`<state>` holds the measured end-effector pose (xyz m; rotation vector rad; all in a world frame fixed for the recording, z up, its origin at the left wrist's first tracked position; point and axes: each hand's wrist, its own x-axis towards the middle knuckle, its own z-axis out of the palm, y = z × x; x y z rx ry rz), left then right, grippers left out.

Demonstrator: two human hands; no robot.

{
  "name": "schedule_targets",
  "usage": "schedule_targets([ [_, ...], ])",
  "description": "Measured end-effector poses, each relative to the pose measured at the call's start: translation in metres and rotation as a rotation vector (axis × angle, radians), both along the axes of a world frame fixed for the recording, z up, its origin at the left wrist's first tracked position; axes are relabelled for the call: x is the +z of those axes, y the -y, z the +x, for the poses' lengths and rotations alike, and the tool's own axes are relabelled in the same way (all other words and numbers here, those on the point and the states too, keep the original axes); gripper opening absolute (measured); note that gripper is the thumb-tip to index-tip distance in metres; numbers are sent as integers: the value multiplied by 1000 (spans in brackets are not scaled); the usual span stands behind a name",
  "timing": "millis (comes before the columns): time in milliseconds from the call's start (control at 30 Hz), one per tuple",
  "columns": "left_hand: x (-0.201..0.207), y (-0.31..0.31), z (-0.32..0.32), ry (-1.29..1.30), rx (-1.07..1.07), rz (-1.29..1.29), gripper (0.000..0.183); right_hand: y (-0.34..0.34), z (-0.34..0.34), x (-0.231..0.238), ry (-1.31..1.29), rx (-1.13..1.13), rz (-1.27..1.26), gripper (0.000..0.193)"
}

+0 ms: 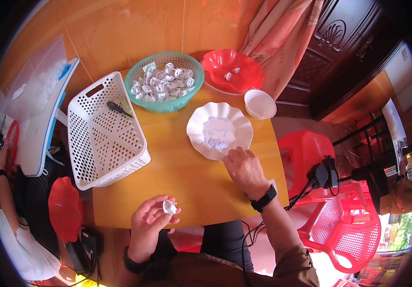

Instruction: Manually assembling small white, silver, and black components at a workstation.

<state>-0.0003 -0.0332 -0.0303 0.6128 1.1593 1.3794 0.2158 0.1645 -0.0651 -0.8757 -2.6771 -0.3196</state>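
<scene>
Head view: left hand (152,217) near the table's front edge, palm turned up, thumb and fingers pinching a small white piece (169,207) with a roundish face. Right hand (245,171) ahead and to the right of it, fingers bent downward at the near rim of a scalloped white plate (239,126); can't tell if the fingertips grip anything or touch the rim. Dark watch (264,198) on the right wrist.

Small pale bits (215,143) lie on the plate, just beyond the right hand, heaped more toward its near side. White bowl (260,104) past the right hand, beside the plate. Red wavy-rimmed dish (213,60) farther out, two small whitish pieces in it.

Teal colander (167,105) well beyond the left hand, full of white pieces (160,85) like the held one. White perforated basket (101,148) ahead and to the left of the left hand, dark-handled utensil (118,108) inside. All on the yellow-brown table (167,165). Red chair (354,229) off to the right of the right hand. Another person's arm (6,189) far to the left of the left hand.
</scene>
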Motion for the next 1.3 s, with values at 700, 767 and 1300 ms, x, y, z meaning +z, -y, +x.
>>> schedule_targets([
  [700,-4,-6,5,28,24,-50,32,-21,-3,-21,-145,-162,-406,21],
  [767,-4,-7,4,21,27,-68,32,-30,-2,-27,-103,-181,-393,16],
  [1300,-13,-16,4,125,12,-112,32,-48,8,8,-440,-252,-522,10],
])
